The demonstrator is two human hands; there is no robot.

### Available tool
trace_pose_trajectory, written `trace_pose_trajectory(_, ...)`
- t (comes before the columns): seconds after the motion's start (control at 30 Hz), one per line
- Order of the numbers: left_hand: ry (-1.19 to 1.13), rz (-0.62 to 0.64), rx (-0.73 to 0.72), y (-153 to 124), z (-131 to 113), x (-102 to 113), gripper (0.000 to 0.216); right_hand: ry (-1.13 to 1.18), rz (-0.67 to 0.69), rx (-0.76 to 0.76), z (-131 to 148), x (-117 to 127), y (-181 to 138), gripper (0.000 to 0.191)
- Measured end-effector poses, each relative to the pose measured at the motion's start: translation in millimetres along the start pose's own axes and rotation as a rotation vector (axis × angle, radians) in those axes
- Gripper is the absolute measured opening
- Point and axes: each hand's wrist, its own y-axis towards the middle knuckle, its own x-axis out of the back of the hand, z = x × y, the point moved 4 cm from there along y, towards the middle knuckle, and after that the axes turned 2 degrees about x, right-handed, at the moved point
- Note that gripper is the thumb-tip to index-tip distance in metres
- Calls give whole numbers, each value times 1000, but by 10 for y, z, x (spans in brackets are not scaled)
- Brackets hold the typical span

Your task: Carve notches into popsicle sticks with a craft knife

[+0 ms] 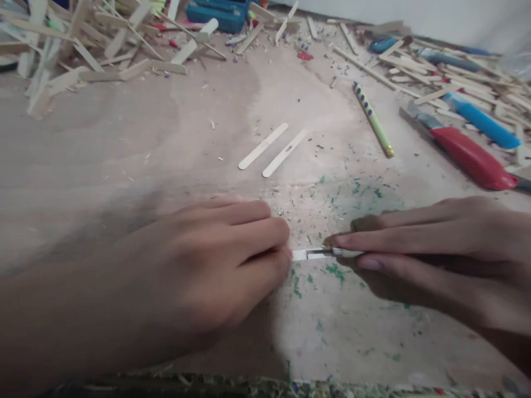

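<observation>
My left hand (232, 260) presses its closed fingertips on a pale craft stick (299, 255) lying on the work surface. Most of that stick is hidden under the fingers. On the right, my right hand (435, 254) pinches a slim craft knife (331, 252) between thumb and fingers. Its narrow metal blade rests along the stick, pointing toward the left hand; the grip is mostly covered. Just beyond the hands lie two more craft sticks, one with a faint mark (263, 146) at its middle and one with a small dark slot (284, 155).
A yellow-green pencil (374, 121) and a red-handled utility knife (473, 155) lie to the right, near a blue tube (483, 120). Piled wood sticks (95, 38) fill the back left, beside a teal box (219, 14). Green flecks dot the wooden board (124, 132).
</observation>
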Motion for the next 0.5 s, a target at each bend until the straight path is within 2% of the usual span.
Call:
trace_pose_trajectory(0.13,8,15,-66,20,15,31,45,-15,-18,-19,-17,22,-5,43)
trace_pose_trajectory(0.3,30,-45,-122,52,19,68,50,4,5,60,-44,7,40,49)
trace_pose_trajectory(0.4,54,-42,-104,50,-28,57,54,3,36,87,-49,14,60,47)
trace_pose_trajectory(0.5,49,-42,-52,-4,-96,26,46,-15,66,97,-49,24,62,44)
